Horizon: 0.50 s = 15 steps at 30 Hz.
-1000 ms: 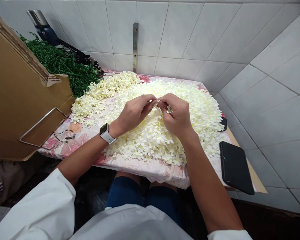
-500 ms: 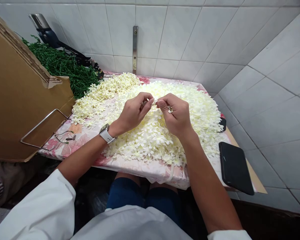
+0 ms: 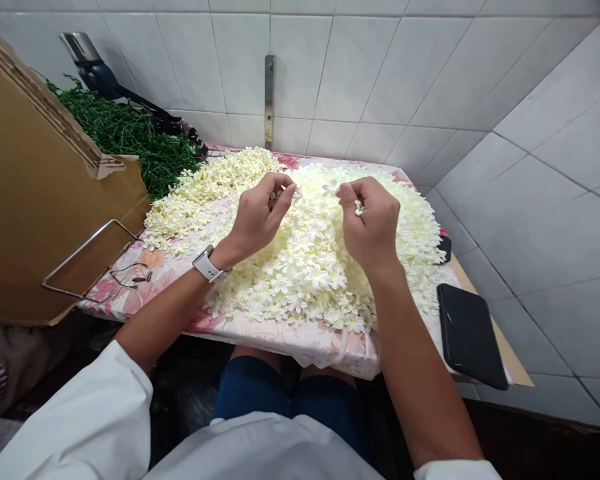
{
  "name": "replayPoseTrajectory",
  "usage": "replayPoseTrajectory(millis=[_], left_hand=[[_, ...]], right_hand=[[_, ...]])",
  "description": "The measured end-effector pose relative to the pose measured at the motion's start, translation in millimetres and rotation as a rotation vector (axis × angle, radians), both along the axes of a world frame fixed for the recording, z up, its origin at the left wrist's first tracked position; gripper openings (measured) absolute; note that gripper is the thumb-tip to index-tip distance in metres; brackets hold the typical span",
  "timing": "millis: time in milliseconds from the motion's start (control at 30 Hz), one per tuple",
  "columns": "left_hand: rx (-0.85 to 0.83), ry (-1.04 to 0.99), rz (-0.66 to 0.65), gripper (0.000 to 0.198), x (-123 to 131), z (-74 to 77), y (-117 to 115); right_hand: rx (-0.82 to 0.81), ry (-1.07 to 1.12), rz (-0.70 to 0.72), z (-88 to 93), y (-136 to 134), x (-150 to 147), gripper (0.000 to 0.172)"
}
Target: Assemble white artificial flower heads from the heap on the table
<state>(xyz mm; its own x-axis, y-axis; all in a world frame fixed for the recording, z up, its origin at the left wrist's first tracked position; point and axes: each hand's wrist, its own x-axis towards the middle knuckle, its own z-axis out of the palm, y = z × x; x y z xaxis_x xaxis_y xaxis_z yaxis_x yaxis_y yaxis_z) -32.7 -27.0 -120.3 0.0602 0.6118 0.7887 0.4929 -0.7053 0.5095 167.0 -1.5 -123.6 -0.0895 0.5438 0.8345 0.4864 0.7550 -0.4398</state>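
Both hands hover over a large heap of white artificial flowers (image 3: 310, 267) with pale yellow centres. My left hand (image 3: 260, 217) is closed, thumb and forefinger pinched together, and small pale flower pieces show inside its curled fingers. What sits right at its fingertips is too small to make out. On the right, my right hand (image 3: 373, 223) pinches a white flower (image 3: 330, 189) at its fingertips. A smaller cream flower (image 3: 359, 208) pokes out between the curled fingers of that hand. A gap separates the two hands.
Smaller cream flowers (image 3: 220, 183) lie in a pile at the back left, beside green plastic stems (image 3: 130, 137). A cardboard box (image 3: 45, 200) stands on the left, by a metal wire frame (image 3: 80, 250). A black phone (image 3: 470, 337) rests at the right edge. Tiled walls enclose the table.
My hands, fingertips nearly touching before, have moved apart, the left one leftward and the right one rightward. A white flower now shows at my right fingertips.
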Motion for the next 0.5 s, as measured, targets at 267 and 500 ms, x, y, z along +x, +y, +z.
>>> replayPoseTrajectory(millis=[267, 500], left_hand=[[-0.305, -0.29, -0.169, 0.044, -7.1, 2.1, 12.0], [-0.571, -0.384, -0.516, 0.063, 4.6, 4.2, -7.2]], right_hand=[[-0.053, 0.127, 0.016, 4.2, -3.2, 1.5, 0.038], [-0.009, 0.028, 0.251, 7.5, -21.8, -16.2, 0.029]])
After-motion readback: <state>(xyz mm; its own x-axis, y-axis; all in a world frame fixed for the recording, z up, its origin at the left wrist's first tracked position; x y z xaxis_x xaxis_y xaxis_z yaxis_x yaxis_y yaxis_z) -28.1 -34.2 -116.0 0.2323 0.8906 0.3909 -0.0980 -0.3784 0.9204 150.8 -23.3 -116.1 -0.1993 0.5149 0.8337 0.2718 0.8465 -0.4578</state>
